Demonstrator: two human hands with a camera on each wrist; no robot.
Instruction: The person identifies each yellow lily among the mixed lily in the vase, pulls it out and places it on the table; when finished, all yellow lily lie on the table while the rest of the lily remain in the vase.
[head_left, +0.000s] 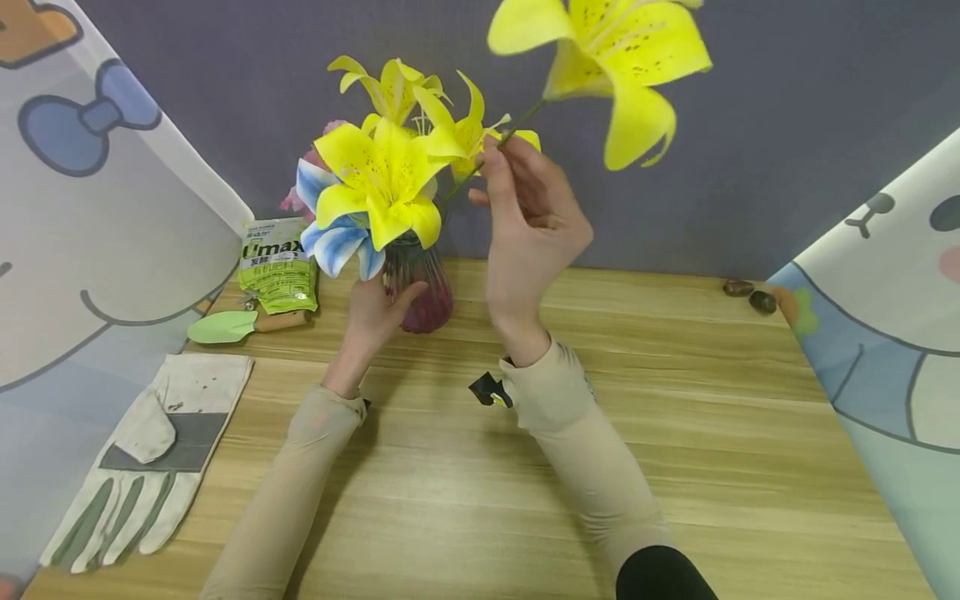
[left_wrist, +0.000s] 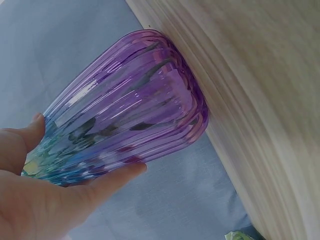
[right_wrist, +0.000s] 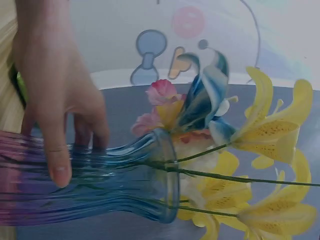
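Observation:
My left hand [head_left: 371, 315] grips a ribbed glass vase [head_left: 429, 307], thumb on one side and fingers on the other. In the left wrist view the vase [left_wrist: 135, 100] shades from blue to purple, with leaves and stems inside. My right hand [head_left: 534, 229] pinches the thin green stem of a yellow lily [head_left: 611, 62] above and right of the vase. In the right wrist view this stem [right_wrist: 260, 180] runs through the vase mouth. Several other yellow lilies [head_left: 386, 179], a blue-and-white flower [head_left: 343, 243] and pink flowers [right_wrist: 162, 91] stand in the vase.
Left of the vase lie a green fertilizer bag [head_left: 279, 271] and a trowel [head_left: 225, 327]. Work gloves [head_left: 161, 450] lie nearer the left edge of the wooden table [head_left: 720, 467]. Two dark stones [head_left: 762, 302] sit at the back right. A purple-grey wall stands behind.

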